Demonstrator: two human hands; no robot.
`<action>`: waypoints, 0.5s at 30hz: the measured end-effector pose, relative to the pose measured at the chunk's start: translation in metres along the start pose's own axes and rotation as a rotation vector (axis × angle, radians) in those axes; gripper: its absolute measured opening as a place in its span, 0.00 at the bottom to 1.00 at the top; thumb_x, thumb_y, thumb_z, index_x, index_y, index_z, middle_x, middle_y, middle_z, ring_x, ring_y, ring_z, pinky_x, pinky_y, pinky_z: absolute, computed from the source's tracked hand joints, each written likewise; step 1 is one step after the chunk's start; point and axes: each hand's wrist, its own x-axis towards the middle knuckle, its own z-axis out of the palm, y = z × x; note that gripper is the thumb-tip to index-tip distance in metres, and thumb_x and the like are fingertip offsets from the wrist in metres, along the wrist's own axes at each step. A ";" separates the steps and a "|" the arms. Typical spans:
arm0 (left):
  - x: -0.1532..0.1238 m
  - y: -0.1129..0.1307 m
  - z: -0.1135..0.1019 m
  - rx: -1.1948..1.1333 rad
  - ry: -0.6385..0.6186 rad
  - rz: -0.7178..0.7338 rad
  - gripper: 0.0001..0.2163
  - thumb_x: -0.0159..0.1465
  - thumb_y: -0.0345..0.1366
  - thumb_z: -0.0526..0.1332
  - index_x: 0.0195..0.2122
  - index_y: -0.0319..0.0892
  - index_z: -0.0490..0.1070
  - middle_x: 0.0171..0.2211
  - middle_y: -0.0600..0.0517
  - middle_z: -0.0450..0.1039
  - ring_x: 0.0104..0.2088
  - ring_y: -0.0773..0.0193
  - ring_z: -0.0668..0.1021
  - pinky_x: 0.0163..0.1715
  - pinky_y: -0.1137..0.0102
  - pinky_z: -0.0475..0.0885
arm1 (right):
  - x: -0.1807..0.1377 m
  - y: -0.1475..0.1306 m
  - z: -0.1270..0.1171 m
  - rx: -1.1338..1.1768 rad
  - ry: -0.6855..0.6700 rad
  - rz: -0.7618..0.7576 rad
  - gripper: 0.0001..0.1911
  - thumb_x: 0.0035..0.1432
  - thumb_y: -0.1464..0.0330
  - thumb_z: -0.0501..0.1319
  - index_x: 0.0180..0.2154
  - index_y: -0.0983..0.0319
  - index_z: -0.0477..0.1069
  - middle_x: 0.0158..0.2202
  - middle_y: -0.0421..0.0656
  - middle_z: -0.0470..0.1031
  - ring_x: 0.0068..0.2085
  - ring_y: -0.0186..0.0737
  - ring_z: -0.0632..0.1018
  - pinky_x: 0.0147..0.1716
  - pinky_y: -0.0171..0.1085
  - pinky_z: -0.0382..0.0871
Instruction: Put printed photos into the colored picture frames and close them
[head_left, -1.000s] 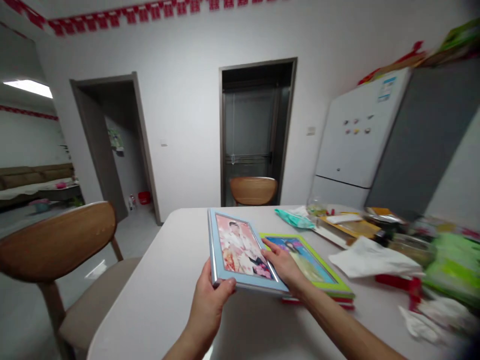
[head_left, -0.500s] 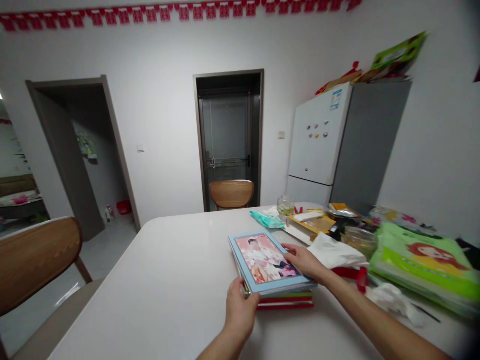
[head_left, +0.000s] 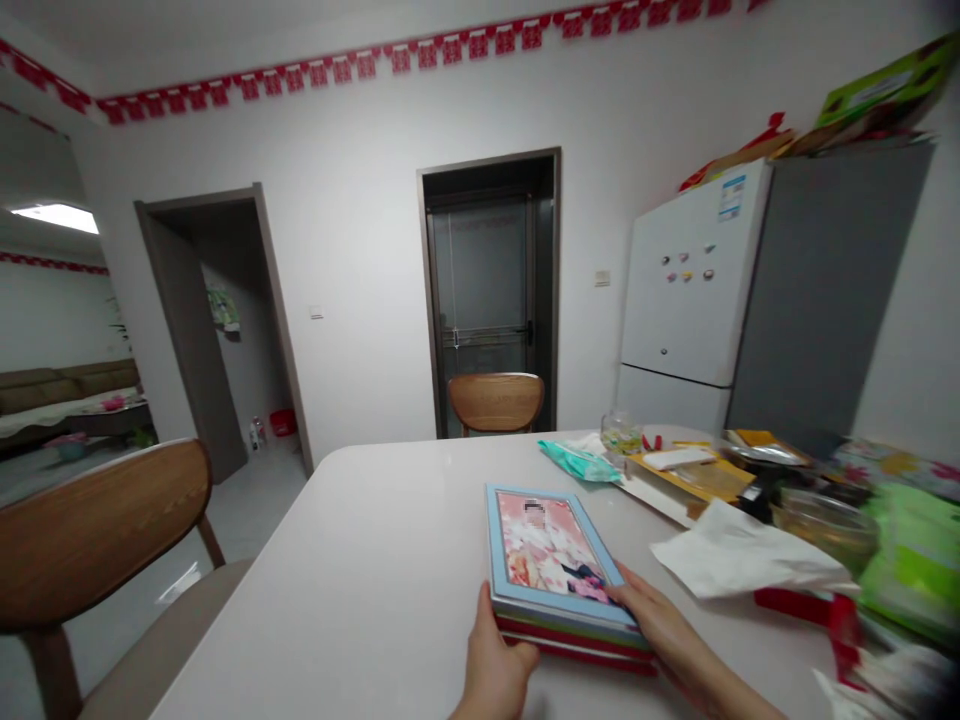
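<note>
1. Stack (head_left: 570, 632) of thin framed pics: lower centre of view, on white table (head_left: 360, 580); lies just beyond & btwn the hands, long axis running up-view w/ slight lean L.
2. L hand (head_left: 496, 655) at near-left corner, R hand (head_left: 667, 625) at near-right; both touching, abt equally close.
3. Both curled on its edges, gripping (how firmly, can't tell).
4. Looks: blue-bordered pic (head_left: 551, 545) on top, pinkish print; green & red edges below.
</note>
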 end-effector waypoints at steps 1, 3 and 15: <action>0.003 0.000 -0.010 0.016 0.030 -0.001 0.35 0.43 0.22 0.56 0.54 0.37 0.49 0.48 0.49 0.67 0.47 0.62 0.69 0.46 0.74 0.61 | 0.001 -0.002 0.012 0.011 -0.005 -0.009 0.31 0.45 0.63 0.48 0.53 0.63 0.55 0.43 0.41 0.72 0.39 0.42 0.74 0.37 0.36 0.67; 0.009 0.000 -0.032 0.024 0.082 -0.003 0.34 0.43 0.22 0.55 0.54 0.38 0.50 0.48 0.49 0.66 0.48 0.62 0.68 0.47 0.75 0.59 | 0.006 -0.006 0.038 -0.010 0.001 -0.045 0.30 0.45 0.62 0.48 0.52 0.62 0.56 0.44 0.41 0.71 0.39 0.42 0.74 0.37 0.35 0.67; 0.025 0.018 -0.152 0.054 0.445 -0.048 0.40 0.38 0.22 0.57 0.56 0.37 0.47 0.48 0.48 0.66 0.49 0.60 0.67 0.47 0.76 0.59 | 0.051 -0.031 0.179 -0.023 -0.222 -0.056 0.30 0.40 0.55 0.50 0.44 0.63 0.67 0.32 0.42 0.76 0.33 0.46 0.76 0.31 0.36 0.69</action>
